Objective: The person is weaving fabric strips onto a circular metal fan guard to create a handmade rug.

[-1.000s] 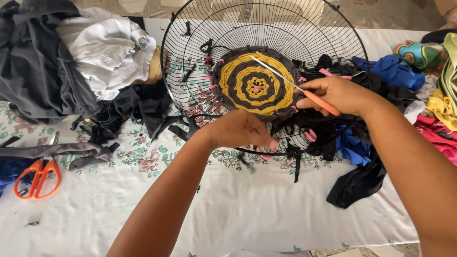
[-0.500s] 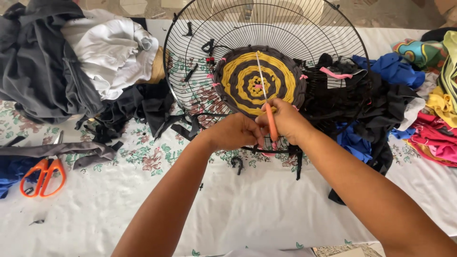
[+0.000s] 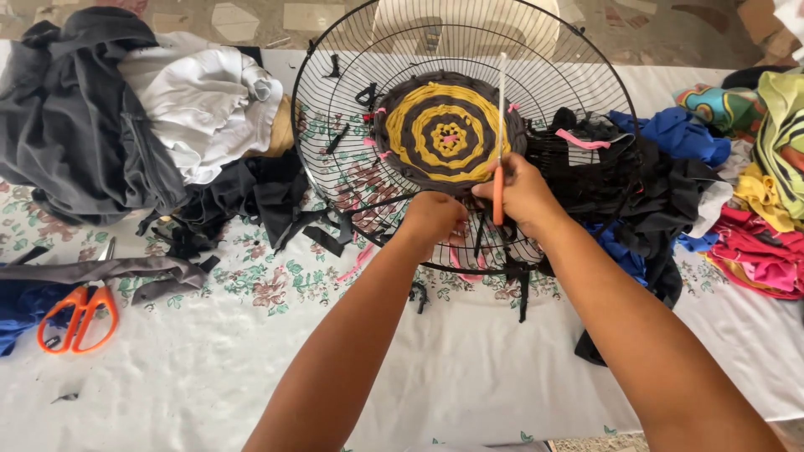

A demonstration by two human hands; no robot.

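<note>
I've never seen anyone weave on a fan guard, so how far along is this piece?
Done: a round yellow-and-dark woven fabric centre fills the middle of the black wire fan guard. In hand: the right hand holds an orange-handled tool upright at the weave's lower edge, the left hand beside it on the wires. Left: the guard's wide outer ring stands mostly bare.

The surface has a white floral cloth; round black wire fan guard under the fingers, orange-handled scissors far left, fabric scrap piles either side.
</note>
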